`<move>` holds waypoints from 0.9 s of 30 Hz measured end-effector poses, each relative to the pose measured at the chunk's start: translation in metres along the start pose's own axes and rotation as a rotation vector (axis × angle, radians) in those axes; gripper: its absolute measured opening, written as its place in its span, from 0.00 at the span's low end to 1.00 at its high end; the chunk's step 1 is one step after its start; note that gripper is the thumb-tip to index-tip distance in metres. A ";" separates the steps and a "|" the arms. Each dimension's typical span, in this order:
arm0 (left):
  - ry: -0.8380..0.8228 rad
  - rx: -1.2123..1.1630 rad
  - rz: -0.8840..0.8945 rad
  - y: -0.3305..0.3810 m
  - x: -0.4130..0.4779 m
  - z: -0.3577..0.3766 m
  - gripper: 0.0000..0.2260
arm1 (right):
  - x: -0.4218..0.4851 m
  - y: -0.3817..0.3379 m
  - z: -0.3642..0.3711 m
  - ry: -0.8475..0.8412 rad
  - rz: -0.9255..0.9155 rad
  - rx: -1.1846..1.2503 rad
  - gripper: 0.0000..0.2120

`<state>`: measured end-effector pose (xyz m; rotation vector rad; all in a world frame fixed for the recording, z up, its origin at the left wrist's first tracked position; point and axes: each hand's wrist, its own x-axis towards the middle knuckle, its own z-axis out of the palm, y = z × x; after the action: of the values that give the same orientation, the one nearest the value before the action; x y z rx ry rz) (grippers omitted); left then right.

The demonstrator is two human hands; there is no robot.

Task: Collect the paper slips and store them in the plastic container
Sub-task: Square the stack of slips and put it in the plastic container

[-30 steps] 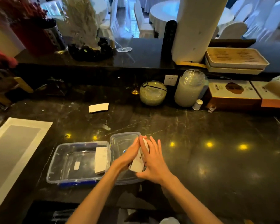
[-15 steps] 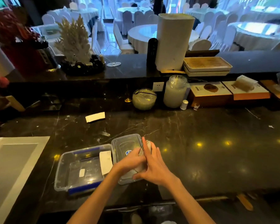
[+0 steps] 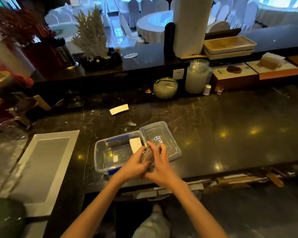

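A clear plastic container (image 3: 101,152) with blue clips sits open on the dark marble counter, its lid (image 3: 163,131) lying to its right. A white paper slip (image 3: 135,145) leans inside against the right wall, and a small white piece (image 3: 115,158) lies on the container's floor. My left hand (image 3: 136,163) and my right hand (image 3: 160,162) are pressed together around a stack of paper slips (image 3: 149,152), held edge-up above the container's right rim. Another white slip (image 3: 119,109) lies alone on the counter farther back.
A grey-and-white mat (image 3: 41,165) lies to the left. At the back stand a round glass bowl (image 3: 165,87), a glass jar (image 3: 196,77), a small white bottle (image 3: 207,89) and boxes (image 3: 234,74). The counter's front edge runs just below my hands.
The view has pulled back and up. My hands have stayed together on the stack, which now shows its edges, tilted over the container's right rim.
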<state>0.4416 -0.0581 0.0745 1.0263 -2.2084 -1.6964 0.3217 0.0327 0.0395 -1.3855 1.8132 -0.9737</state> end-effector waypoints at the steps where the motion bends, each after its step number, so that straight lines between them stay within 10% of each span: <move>1: 0.002 0.035 0.011 -0.005 -0.004 -0.008 0.19 | 0.002 -0.002 -0.004 -0.089 -0.002 -0.002 0.54; 14: 0.109 0.355 0.231 -0.029 0.023 -0.158 0.22 | 0.131 -0.069 0.037 0.186 -0.004 0.549 0.10; 21: 0.407 0.289 0.357 -0.086 0.089 -0.251 0.17 | 0.257 -0.074 0.076 0.281 0.071 0.572 0.08; 27: 0.471 0.261 0.129 -0.142 0.173 -0.273 0.13 | 0.346 -0.028 0.122 0.288 0.166 0.427 0.05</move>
<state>0.5132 -0.3943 -0.0080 1.1660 -2.1488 -0.9995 0.3575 -0.3292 -0.0189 -0.8555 1.7497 -1.4256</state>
